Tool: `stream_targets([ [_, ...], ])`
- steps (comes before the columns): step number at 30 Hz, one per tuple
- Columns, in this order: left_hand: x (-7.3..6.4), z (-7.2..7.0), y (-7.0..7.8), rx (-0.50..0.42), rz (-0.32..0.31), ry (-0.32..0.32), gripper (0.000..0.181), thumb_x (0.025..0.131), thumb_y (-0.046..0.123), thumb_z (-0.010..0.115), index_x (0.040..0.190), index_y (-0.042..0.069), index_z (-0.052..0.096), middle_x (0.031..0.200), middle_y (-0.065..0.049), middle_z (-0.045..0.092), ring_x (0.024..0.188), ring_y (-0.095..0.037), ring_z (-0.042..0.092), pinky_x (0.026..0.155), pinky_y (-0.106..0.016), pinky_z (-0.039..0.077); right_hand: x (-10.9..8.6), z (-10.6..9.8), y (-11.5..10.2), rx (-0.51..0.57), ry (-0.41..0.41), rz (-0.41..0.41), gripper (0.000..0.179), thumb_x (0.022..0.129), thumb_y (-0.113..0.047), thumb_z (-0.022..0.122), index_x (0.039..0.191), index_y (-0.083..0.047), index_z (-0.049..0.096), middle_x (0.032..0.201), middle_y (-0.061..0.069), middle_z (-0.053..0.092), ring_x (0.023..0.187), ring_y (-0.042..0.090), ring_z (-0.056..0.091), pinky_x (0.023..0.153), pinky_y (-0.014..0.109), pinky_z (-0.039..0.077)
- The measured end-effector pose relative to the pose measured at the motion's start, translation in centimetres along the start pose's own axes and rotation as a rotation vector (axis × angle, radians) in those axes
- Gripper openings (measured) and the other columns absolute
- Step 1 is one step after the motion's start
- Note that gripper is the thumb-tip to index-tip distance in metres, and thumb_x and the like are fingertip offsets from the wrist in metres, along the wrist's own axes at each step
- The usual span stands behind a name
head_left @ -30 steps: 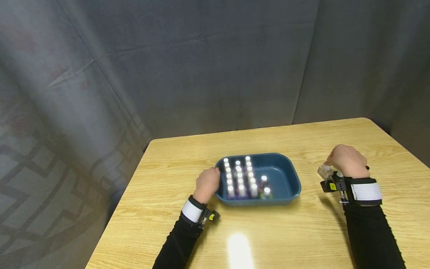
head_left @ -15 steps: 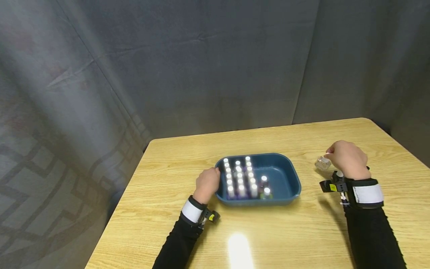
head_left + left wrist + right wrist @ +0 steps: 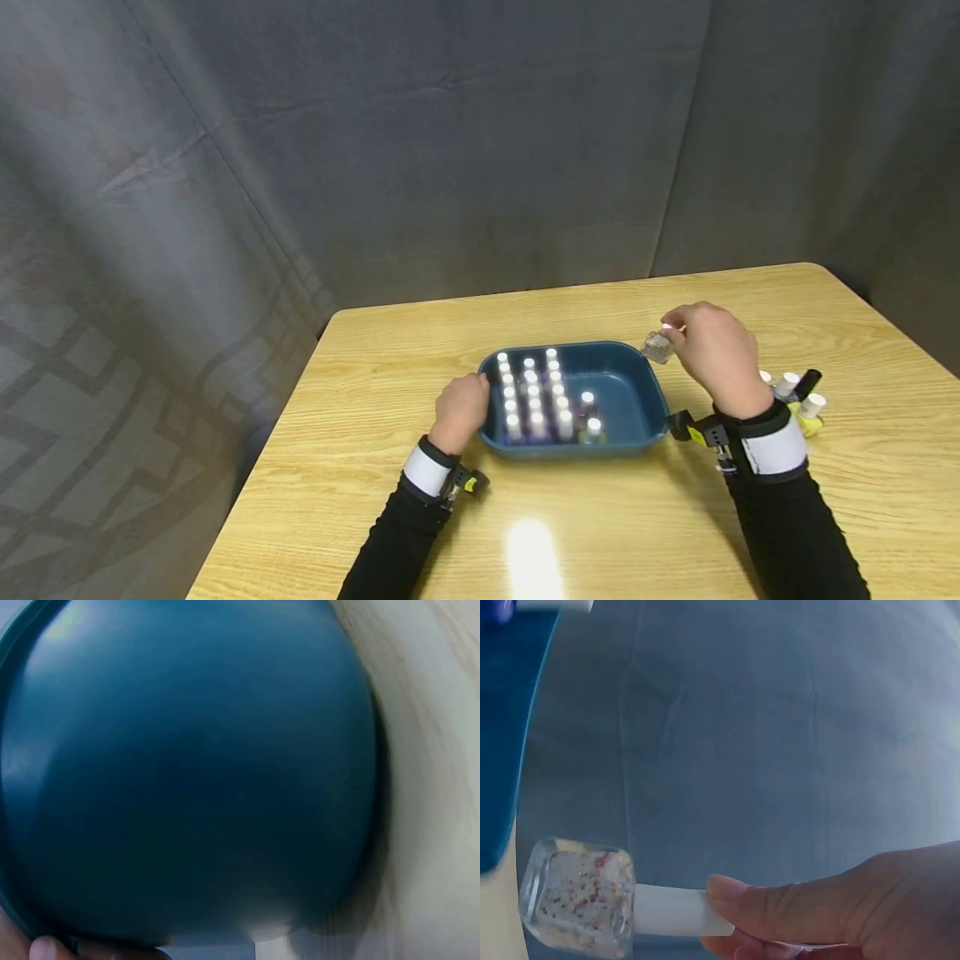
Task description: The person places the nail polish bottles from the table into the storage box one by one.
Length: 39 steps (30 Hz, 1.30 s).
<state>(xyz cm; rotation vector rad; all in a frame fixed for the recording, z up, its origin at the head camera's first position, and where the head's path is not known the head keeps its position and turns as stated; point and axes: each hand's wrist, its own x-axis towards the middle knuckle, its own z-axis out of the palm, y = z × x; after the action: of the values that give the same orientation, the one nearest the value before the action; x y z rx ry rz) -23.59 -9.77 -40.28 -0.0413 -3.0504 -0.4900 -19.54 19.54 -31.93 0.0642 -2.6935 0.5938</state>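
Note:
My right hand (image 3: pixel 716 354) pinches a nail polish bottle (image 3: pixel 657 347) by its white cap, just beyond the right rim of a blue plastic bin. Up close in the right wrist view, the bottle (image 3: pixel 581 900) is clear and square, with pale contents flecked dark red. Thumb and fingers meet on the cap (image 3: pixel 679 910). My left hand (image 3: pixel 461 410) grips the left end of the bin (image 3: pixel 618 398). Its fingertips (image 3: pixel 46 949) show at the rim in the left wrist view. Rows of white-capped bottles (image 3: pixel 534 400) stand in the bin's left and middle.
Several more bottles stand on the table right of my right wrist, among them a black-capped one (image 3: pixel 807 383) and a yellow one (image 3: pixel 806 419). They are partly hidden by the wrist. A grey curtain (image 3: pixel 480 167) hangs behind the wooden table (image 3: pixel 405 350).
My right hand has lifted the nail polish bottle and carried it left to the bin's right rim, uncovering the bottles behind it. The left hand and the bin have stayed put.

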Motion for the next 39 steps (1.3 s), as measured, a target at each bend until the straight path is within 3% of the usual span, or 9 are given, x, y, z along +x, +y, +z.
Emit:
stream_targets([
  [5, 0.1, 0.0, 0.0, -0.003, 0.001, 0.010, 0.045, 0.099, 0.028, 0.034, 0.075, 0.002, 0.063, 0.069, -0.013, 0.062, 0.056, -0.022, 0.055, 0.043, -0.031, 0.041, 0.2, 1.4, -2.5, 0.066, -0.003, -0.097, 0.013, 0.084, -0.002, 0.061, 0.089, 0.010, 0.064, 0.084, 0.026, 0.062, 0.072, 0.034, 0.057, 0.061, 0.045, 0.044],
  [9, 0.0, 0.0, 0.1, -0.009, -0.003, 0.012, 0.045, 0.098, 0.028, 0.035, 0.076, 0.002, 0.063, 0.072, -0.015, 0.064, 0.059, -0.024, 0.059, 0.045, -0.034, 0.043, 0.4, 2.9, -3.8, 0.086, -0.047, -0.133, 0.010, 0.083, 0.001, 0.061, 0.087, 0.010, 0.065, 0.082, 0.024, 0.062, 0.076, 0.034, 0.059, 0.067, 0.047, 0.046],
  [18, 0.0, -0.1, 0.5, -0.015, -0.025, -0.007, 0.045, 0.098, 0.029, 0.034, 0.076, 0.002, 0.063, 0.073, -0.014, 0.064, 0.060, -0.024, 0.058, 0.045, -0.034, 0.044, 0.6, 5.5, -4.7, 0.092, -0.181, -0.161, 0.006, 0.077, 0.003, 0.065, 0.070, 0.003, 0.065, 0.070, 0.013, 0.063, 0.062, 0.022, 0.055, 0.058, 0.037, 0.046],
  [27, 0.1, -0.1, 0.5, -0.003, -0.023, -0.002, 0.046, 0.098, 0.030, 0.034, 0.075, 0.002, 0.063, 0.078, -0.016, 0.066, 0.067, -0.028, 0.063, 0.049, -0.037, 0.047, 0.3, 6.4, -4.9, 0.103, -0.293, -0.175, 0.011, 0.075, 0.003, 0.064, 0.085, 0.006, 0.068, 0.085, 0.019, 0.067, 0.076, 0.031, 0.063, 0.070, 0.042, 0.052],
  [39, 0.1, 0.1, 0.5, -0.004, -0.015, -0.002, 0.046, 0.099, 0.030, 0.034, 0.076, 0.002, 0.063, 0.073, -0.014, 0.064, 0.059, -0.023, 0.058, 0.045, -0.033, 0.043, 0.3, 6.6, -4.7, 0.121, -0.418, -0.195, 0.010, 0.078, 0.004, 0.061, 0.085, 0.004, 0.067, 0.080, 0.015, 0.065, 0.067, 0.020, 0.058, 0.061, 0.033, 0.050],
])
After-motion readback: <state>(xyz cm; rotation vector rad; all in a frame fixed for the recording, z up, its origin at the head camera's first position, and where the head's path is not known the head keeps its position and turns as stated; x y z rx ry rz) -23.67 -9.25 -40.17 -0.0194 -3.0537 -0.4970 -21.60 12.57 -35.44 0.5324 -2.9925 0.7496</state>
